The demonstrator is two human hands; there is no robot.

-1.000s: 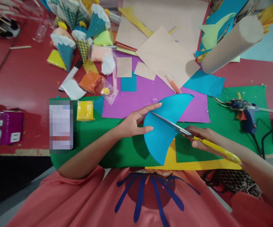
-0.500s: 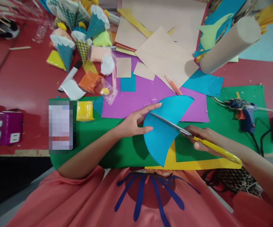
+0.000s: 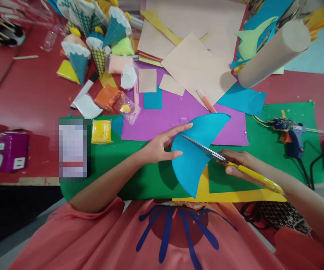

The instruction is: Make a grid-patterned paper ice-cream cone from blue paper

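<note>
Since the earlier frame, a slight leftward shift is noted in the scissors (image 3: 219, 157), gripped by the right hand (image 3: 244, 163); the curved blue sheet (image 3: 190, 168), over the worktop (image 3: 38, 88), is held by the left hand (image 3: 162, 147), whose fingers should be kept off the cutting line.

A red table (image 3: 41, 93) bears a green sheet (image 3: 139, 183) along its near edge; a purple case (image 3: 21, 146) at left; a white marker (image 3: 84, 89); a pale stick (image 3: 26, 57); farther back, something clear (image 3: 48, 40), possibly a bottle, blurred.
</note>
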